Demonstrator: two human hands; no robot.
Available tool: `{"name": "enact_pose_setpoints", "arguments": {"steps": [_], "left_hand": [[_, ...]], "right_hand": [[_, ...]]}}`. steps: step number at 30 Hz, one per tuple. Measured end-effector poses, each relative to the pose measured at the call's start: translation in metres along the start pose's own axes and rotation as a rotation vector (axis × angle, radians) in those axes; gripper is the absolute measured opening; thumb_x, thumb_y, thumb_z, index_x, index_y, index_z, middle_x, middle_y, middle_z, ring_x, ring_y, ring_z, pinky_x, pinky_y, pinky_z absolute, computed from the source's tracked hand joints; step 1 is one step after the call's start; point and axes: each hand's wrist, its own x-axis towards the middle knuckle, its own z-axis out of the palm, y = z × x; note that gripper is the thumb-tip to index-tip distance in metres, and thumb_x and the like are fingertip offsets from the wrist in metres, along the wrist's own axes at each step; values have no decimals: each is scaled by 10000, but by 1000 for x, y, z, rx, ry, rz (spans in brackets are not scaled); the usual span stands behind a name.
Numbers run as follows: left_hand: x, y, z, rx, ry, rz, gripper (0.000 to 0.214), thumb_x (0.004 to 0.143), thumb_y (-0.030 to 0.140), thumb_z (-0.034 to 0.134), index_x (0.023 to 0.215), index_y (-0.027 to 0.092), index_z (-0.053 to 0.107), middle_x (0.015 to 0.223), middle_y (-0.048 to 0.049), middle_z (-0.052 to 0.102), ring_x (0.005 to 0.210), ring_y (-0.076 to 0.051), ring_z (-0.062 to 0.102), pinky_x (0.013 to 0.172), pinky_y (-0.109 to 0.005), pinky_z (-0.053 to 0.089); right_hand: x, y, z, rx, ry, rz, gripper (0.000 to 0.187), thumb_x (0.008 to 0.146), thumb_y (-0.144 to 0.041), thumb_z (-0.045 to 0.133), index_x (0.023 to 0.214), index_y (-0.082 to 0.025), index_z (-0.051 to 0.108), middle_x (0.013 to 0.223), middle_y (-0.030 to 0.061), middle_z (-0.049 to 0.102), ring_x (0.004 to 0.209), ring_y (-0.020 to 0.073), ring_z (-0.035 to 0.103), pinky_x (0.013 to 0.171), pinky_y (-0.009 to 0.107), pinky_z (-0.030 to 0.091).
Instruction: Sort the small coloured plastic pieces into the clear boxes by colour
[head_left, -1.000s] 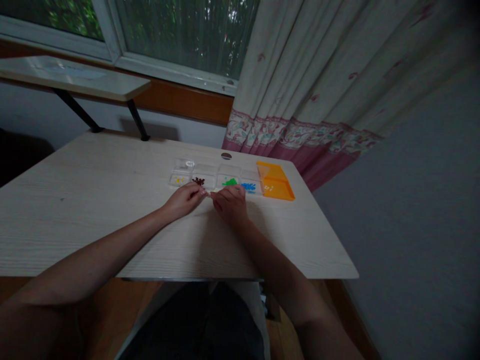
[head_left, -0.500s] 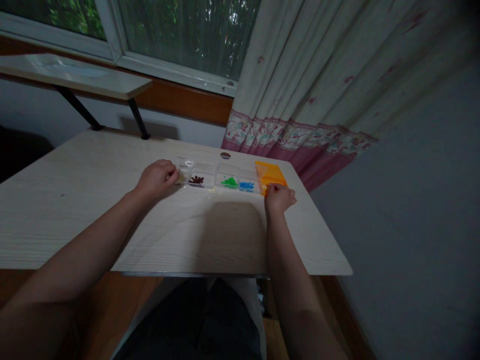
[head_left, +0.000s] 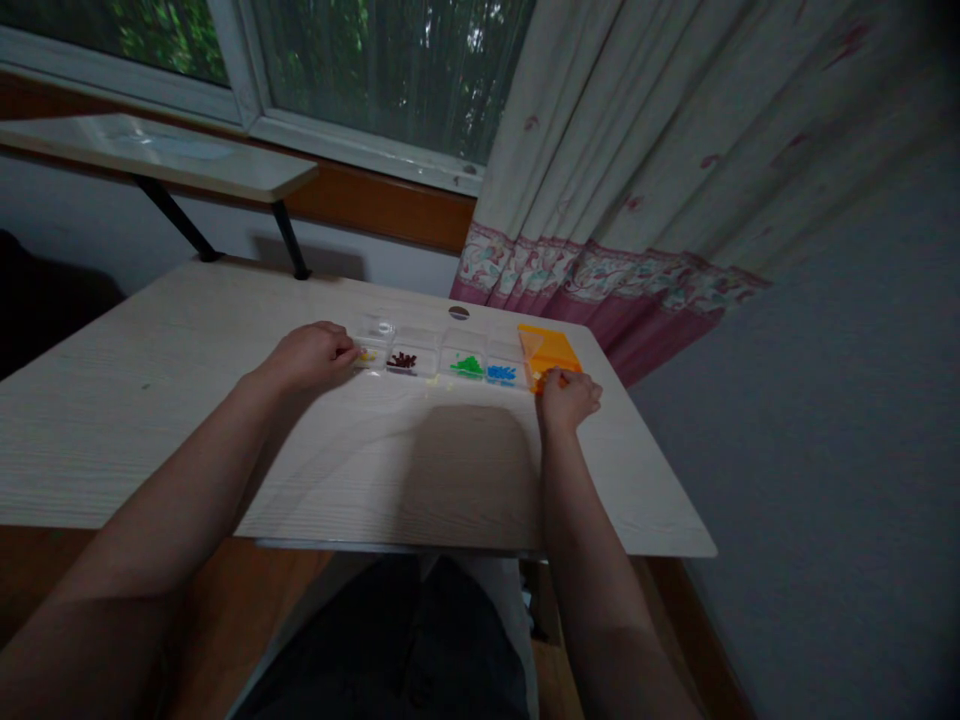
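My left hand (head_left: 311,355) rests on the table with its fingers curled and pinched at the edge of a clear dish of yellow beads (head_left: 369,353). To the right of that dish stands a row of clear dishes with dark red beads (head_left: 403,360), green beads (head_left: 467,366) and blue beads (head_left: 501,374). My right hand (head_left: 568,398) is closed in a pinch at the near edge of an orange tray (head_left: 551,350). What either hand pinches is too small to see.
The pale wooden table (head_left: 172,400) ends close to my right hand, beside a grey wall. A flowered curtain (head_left: 600,200) hangs behind the tray. A narrow shelf on black legs (head_left: 150,160) stands under the window at the back left.
One second ago both hands met in front of the dishes. They have moved apart, the left to the yellow dish and the right to the orange tray, and have stayed there since.
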Motion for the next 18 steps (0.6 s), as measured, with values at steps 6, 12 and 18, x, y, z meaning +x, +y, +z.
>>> {"name": "enact_pose_setpoints", "arguments": {"steps": [6, 12, 18], "left_hand": [[-1, -10, -6, 43, -142, -44, 372, 871, 435, 465, 816, 191, 740, 833, -72, 674, 772, -202, 606, 676, -279, 415], [-2, -9, -3, -10, -224, 6, 302, 830, 322, 489, 935, 198, 744, 954, -72, 694, 855, -190, 623, 744, -254, 442], [-2, -8, 6, -15, -243, 46, 303, 831, 296, 504, 992, 207, 745, 1000, -66, 695, 913, -189, 634, 789, -244, 452]], "right_hand": [[-3, -6, 5, 87, -6, -72, 398, 903, -384, 455, 973, -167, 781, 1088, 146, 714, 1112, 306, 520, 975, 468, 363], [-2, -5, 8, 121, -10, -109, 420, 902, -407, 452, 941, -151, 783, 1031, 155, 717, 1056, 294, 531, 975, 443, 370], [-2, -5, 7, 151, -2, -134, 424, 897, -405, 454, 918, -143, 786, 981, 152, 722, 1011, 286, 550, 980, 436, 383]]}}
